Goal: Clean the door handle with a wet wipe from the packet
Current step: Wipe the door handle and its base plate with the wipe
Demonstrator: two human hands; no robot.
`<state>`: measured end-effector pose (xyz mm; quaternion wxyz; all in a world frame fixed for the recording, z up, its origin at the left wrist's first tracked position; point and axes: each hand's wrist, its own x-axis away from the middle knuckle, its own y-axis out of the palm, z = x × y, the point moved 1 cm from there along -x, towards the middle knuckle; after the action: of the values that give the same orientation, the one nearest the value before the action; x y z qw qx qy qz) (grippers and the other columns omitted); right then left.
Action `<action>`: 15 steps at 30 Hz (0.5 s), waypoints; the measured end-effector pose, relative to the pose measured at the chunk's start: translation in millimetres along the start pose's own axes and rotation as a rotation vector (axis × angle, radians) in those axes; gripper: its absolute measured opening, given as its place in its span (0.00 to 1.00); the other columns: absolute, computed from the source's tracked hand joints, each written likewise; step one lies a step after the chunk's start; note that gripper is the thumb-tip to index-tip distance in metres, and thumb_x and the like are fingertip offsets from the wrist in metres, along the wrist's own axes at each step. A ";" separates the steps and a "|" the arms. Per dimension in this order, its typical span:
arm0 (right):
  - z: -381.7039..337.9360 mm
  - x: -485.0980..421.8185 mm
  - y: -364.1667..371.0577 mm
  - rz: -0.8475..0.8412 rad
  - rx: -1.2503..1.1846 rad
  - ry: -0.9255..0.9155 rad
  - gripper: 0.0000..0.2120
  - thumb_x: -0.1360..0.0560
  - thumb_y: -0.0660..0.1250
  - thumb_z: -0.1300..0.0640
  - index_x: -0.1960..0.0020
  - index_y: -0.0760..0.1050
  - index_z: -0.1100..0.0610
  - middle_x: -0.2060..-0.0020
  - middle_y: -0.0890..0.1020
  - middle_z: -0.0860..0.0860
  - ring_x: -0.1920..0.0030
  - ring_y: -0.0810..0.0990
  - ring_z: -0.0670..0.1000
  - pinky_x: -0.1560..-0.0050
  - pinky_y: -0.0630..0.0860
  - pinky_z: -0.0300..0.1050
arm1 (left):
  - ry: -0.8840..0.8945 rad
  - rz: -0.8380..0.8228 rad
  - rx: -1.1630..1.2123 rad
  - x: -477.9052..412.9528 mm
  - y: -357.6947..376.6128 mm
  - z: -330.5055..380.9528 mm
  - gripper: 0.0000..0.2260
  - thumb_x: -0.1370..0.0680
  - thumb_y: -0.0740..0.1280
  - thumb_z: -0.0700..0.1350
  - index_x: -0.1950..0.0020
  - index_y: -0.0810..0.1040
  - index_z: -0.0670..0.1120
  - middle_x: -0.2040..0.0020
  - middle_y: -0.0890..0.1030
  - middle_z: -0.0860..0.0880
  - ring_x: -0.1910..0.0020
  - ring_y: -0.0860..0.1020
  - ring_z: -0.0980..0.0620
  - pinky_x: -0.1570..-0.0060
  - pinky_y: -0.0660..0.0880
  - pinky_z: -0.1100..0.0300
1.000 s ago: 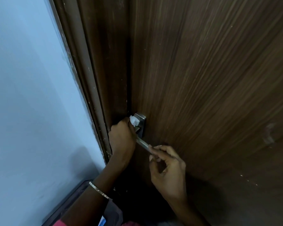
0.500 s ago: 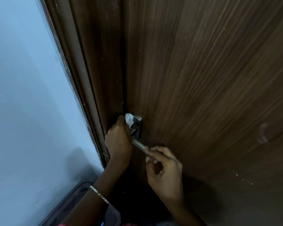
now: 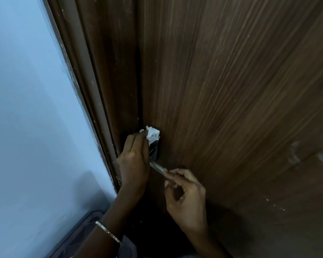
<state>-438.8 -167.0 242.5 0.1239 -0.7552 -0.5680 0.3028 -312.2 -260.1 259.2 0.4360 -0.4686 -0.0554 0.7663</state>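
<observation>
There: the left hand presses the crumpled white wet wipe, gripped in its fingers, onto the top of the silver metal door handle on the brown wooden door; the right hand pinches the lever's end.

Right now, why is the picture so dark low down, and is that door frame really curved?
Head view: light falls on the pale wall and fades downward, leaving shadow beneath the left hand and right hand; the wide-angle lens bows the door frame, probably straight in reality; the white wet wipe reads brightest; the metal handle shows a faint sheen.
</observation>
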 end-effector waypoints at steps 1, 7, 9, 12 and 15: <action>-0.2 -0.3 -0.1 0.004 0.007 -0.004 0.17 0.26 0.69 0.59 0.39 0.81 0.47 0.49 0.76 0.35 0.48 0.79 0.38 0.52 0.77 0.27 | 0.016 0.014 0.023 -0.2 0.6 1.7 0.09 0.22 0.67 0.38 0.42 0.81 0.40 0.48 0.82 0.44 0.54 0.80 0.53 0.54 0.68 0.72; -1.6 0.7 -1.8 0.012 0.000 -0.022 0.18 0.26 0.69 0.61 0.39 0.81 0.48 0.48 0.76 0.35 0.47 0.79 0.38 0.51 0.75 0.26 | -0.099 -0.139 -0.003 10.5 10.0 -3.9 0.12 0.24 0.64 0.36 0.42 0.81 0.39 0.47 0.83 0.41 0.53 0.82 0.44 0.55 0.75 0.59; -1.2 1.2 -1.4 0.010 -0.008 -0.018 0.17 0.26 0.70 0.61 0.39 0.81 0.49 0.48 0.76 0.35 0.47 0.79 0.38 0.50 0.76 0.26 | -0.151 -0.171 0.018 11.2 10.7 -10.4 0.11 0.24 0.66 0.35 0.42 0.82 0.41 0.50 0.84 0.41 0.55 0.82 0.43 0.56 0.72 0.61; -0.9 1.3 -1.6 0.003 0.003 -0.014 0.17 0.26 0.70 0.61 0.39 0.81 0.49 0.47 0.76 0.37 0.46 0.78 0.36 0.50 0.75 0.25 | -0.228 -0.144 0.082 3.5 11.0 -14.3 0.11 0.24 0.67 0.37 0.43 0.82 0.44 0.52 0.86 0.44 0.57 0.83 0.47 0.57 0.69 0.65; -1.8 2.1 -2.2 0.003 0.007 -0.018 0.17 0.26 0.70 0.62 0.39 0.81 0.50 0.47 0.77 0.37 0.45 0.77 0.33 0.49 0.73 0.22 | -0.263 -0.069 0.179 -3.2 10.5 -11.1 0.10 0.23 0.67 0.41 0.43 0.81 0.48 0.52 0.85 0.49 0.58 0.83 0.53 0.60 0.71 0.69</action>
<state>-439.2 -164.0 244.4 0.1211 -0.7527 -0.5671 0.3117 -309.6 -272.4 250.0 0.4910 -0.3215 -0.0595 0.8075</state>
